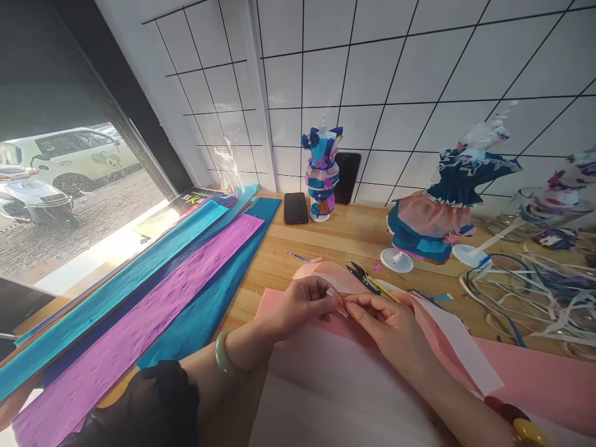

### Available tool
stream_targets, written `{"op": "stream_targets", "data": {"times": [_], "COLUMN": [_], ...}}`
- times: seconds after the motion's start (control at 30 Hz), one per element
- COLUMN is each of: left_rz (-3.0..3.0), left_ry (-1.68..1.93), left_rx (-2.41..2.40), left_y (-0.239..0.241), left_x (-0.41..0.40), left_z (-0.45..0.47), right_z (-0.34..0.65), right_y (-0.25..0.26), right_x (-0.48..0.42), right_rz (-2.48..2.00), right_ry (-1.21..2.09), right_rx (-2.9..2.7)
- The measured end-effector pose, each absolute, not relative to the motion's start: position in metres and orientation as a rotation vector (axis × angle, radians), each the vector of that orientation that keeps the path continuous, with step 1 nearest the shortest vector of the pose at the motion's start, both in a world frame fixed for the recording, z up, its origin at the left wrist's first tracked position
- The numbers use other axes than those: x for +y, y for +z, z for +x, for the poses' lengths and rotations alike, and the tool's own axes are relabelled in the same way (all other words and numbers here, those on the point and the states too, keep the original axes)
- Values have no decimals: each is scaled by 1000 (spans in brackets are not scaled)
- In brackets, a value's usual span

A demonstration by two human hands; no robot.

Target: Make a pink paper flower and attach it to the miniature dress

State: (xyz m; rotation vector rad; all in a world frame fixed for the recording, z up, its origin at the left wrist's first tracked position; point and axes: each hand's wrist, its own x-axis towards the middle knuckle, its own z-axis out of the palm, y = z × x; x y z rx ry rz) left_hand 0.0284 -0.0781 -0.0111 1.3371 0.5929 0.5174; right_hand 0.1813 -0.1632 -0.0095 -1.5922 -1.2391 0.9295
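Note:
Both of my hands meet over the table, fingertips pinching a small pleated strip of pink paper (pixel 341 305). My left hand (pixel 302 305) grips its left side between thumb and fingers. On the other side, my right hand (pixel 386 318) is closed on it the same way. Under my forearms lie a white sheet (pixel 335 385) and pink crepe paper (pixel 549 372). Just beyond my fingers, dark-handled scissors (pixel 361 277) rest on the paper, partly hidden. A pale paper strip (pixel 459 341) runs beside my right forearm.
Blue (pixel 186 242) and purple crepe paper (pixel 153 316) lie along the left. A phone (pixel 295 208) is near the tiled wall. Beside it stands a small paper-dressed figure (pixel 322 174); another dress figure (pixel 437 205) leans at right, near tangled white strips (pixel 554 316).

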Motion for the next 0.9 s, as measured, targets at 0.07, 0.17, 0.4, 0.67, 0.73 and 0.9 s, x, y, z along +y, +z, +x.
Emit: {"op": "stream_targets", "data": {"times": [0.07, 0.17, 0.4, 0.67, 0.73, 0.9], "left_rz": [1331, 1286, 1206, 1204, 1204, 1206], "left_ry": [527, 542, 574, 582, 581, 564], "left_rx": [583, 579, 574, 539, 551, 565], "left_y": [-12, -15, -15, -17, -18, -20], "left_x": [-78, -78, -79, -79, -79, -77], "left_z": [29, 29, 31, 29, 29, 29], "right_z": [182, 182, 182, 184, 184, 182], "right_y": [-10, -11, -12, -15, -15, -16], "right_x": [-163, -163, -163, -163, -163, -164], "right_rz": [-1597, -1590, -1600, -1601, -1591, -1626], "right_ry": [933, 947, 928, 908, 898, 836], "right_rx": [-1241, -1249, -1254, -1282, -1280, -1322]}}
